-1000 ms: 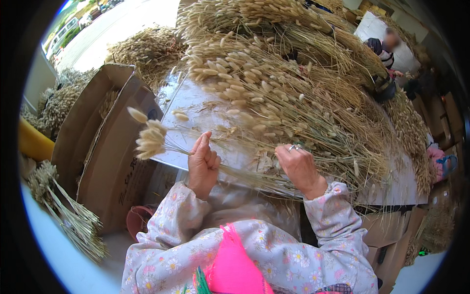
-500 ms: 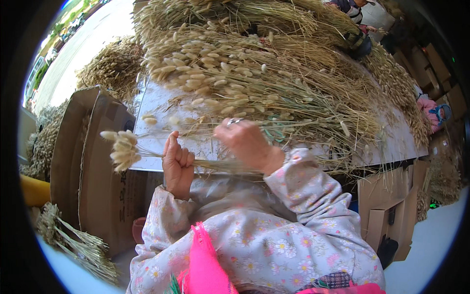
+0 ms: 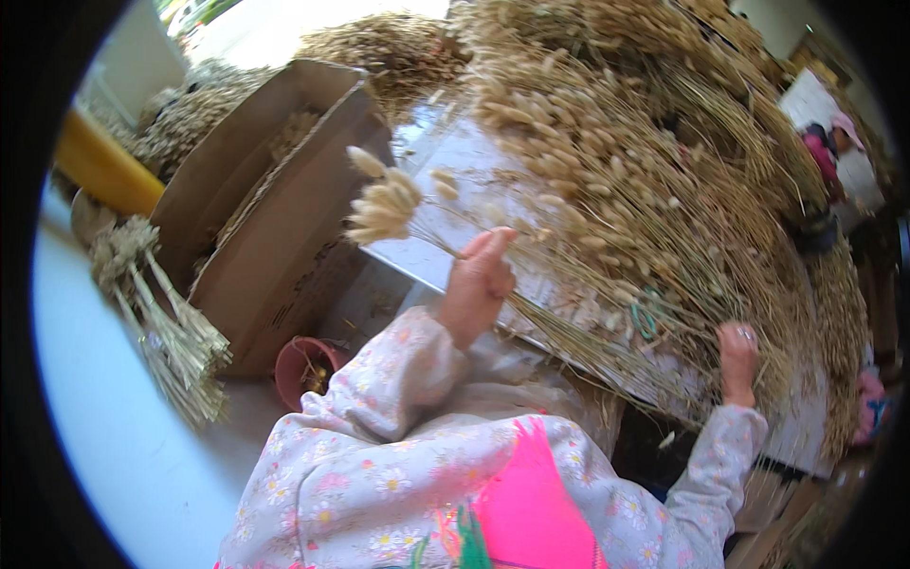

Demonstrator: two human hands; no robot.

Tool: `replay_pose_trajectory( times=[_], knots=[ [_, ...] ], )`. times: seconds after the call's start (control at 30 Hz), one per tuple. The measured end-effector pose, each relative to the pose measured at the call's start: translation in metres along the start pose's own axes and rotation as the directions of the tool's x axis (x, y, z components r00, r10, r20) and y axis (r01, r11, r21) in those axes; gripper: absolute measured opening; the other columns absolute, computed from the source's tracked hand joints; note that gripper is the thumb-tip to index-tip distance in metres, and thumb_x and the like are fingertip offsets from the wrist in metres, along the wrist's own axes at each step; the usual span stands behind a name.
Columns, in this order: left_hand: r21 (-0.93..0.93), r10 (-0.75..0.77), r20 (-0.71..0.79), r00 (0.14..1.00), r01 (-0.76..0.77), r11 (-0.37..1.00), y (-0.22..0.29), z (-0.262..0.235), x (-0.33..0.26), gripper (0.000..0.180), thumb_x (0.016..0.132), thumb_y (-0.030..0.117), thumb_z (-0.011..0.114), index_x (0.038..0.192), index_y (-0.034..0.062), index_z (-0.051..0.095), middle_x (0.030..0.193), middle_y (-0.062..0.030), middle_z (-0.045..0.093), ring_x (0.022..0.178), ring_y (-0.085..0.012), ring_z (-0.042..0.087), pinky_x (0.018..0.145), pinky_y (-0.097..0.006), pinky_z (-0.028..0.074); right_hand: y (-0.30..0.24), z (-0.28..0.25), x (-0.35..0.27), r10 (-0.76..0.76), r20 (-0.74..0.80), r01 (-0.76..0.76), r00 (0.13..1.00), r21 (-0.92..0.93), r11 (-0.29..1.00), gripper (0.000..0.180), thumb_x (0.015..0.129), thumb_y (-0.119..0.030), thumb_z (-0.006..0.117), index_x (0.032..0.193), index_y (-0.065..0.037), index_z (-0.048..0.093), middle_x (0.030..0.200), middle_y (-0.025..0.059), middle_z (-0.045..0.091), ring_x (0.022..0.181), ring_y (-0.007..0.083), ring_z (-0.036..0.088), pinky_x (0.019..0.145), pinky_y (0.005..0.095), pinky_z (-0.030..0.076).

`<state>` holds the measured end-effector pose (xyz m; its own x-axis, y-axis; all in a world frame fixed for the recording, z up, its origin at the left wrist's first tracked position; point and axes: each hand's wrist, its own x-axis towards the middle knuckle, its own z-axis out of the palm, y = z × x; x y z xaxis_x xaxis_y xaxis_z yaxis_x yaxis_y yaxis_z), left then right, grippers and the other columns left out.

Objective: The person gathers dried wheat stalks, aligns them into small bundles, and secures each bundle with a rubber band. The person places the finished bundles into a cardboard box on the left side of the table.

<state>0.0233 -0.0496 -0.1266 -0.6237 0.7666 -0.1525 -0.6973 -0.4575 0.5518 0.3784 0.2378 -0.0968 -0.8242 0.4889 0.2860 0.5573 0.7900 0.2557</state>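
Observation:
My left hand (image 3: 479, 284) is closed round the stems of a small bunch of dried bunny-tail grass (image 3: 384, 209). Its fluffy cream heads point to the far left, and the stems trail to the right past my fist along the table edge. Farther right, my right hand (image 3: 737, 356), wearing a ring, is curled closed among the stem ends of the big pile of bunny-tail grass (image 3: 607, 142). What its fingers hold is hidden. A couple of loose heads (image 3: 444, 185) show beside the bunch.
The white table (image 3: 441, 147) carries the pile and a green tie (image 3: 647, 318). At left stand an open cardboard box (image 3: 294, 228), a pink bucket (image 3: 301, 365) and a tied bundle of dried stems (image 3: 171, 322) on the floor. Another person (image 3: 825, 156) is at the far right.
My right hand has moved away from the bunch, out to the right among the pile's stems. My left hand still grips the bunch. The whole view has turned toward the left.

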Motion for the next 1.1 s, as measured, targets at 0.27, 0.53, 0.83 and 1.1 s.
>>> replay_pose_trajectory(
  times=[0.27, 0.53, 0.83, 1.1],
  knots=[
    [-0.012, -0.014, 0.133, 0.991, 0.016, 1.000, 0.000, 0.003, -0.003, 0.015, 0.097, 0.024, 0.058, 0.104, 0.0108, 0.063, 0.052, 0.0081, 0.029, 0.044, -0.0054, 0.026, 0.045, -0.024, 0.023, -0.047, -0.060, 0.025, -0.063, 0.108, 0.019, 0.992, 0.367, 0.930, 0.046, 0.077, -0.006, 0.067, 0.122, -0.006, 0.056, 0.114, 0.0189, 0.059, 0.108, 0.0366, 0.053, 0.100, 0.0440, 0.038],
    [-0.070, 0.048, 0.226, 0.973, -0.033, 0.997, -0.002, -0.003, -0.004, 0.027, 0.097, 0.026, 0.057, 0.115, 0.0061, 0.060, 0.054, 0.0077, 0.028, 0.045, -0.0053, 0.025, 0.045, -0.024, 0.023, -0.199, -0.078, 0.067, -0.072, -0.047, 0.078, 0.996, 0.845, 0.530, 0.016, 0.086, -0.002, 0.062, 0.102, -0.001, 0.065, 0.080, 0.0127, 0.064, 0.063, 0.0229, 0.060, 0.059, 0.0317, 0.047],
    [-0.157, 0.173, 0.320, 0.932, -0.127, 0.979, -0.001, -0.022, 0.004, 0.046, 0.097, 0.037, 0.053, 0.129, 0.0041, 0.051, 0.057, 0.0070, 0.024, 0.047, -0.0052, 0.023, 0.047, -0.023, 0.024, -0.182, -0.057, 0.024, 0.162, -0.096, -0.021, 0.982, 0.801, 0.599, 0.010, 0.087, 0.000, 0.061, 0.095, -0.002, 0.067, 0.075, 0.0106, 0.064, 0.064, 0.0197, 0.062, 0.057, 0.0308, 0.046],
    [-0.116, 0.167, 0.318, 0.933, -0.136, 0.984, -0.004, -0.022, 0.005, 0.045, 0.097, 0.039, 0.053, 0.125, 0.0031, 0.054, 0.057, 0.0076, 0.024, 0.048, -0.0051, 0.023, 0.048, -0.023, 0.024, -0.186, -0.057, 0.005, 0.078, -0.119, 0.030, 0.990, 0.711, 0.702, 0.013, 0.084, -0.002, 0.065, 0.097, -0.005, 0.068, 0.080, 0.0153, 0.065, 0.068, 0.0315, 0.063, 0.059, 0.0370, 0.048]
  ],
)
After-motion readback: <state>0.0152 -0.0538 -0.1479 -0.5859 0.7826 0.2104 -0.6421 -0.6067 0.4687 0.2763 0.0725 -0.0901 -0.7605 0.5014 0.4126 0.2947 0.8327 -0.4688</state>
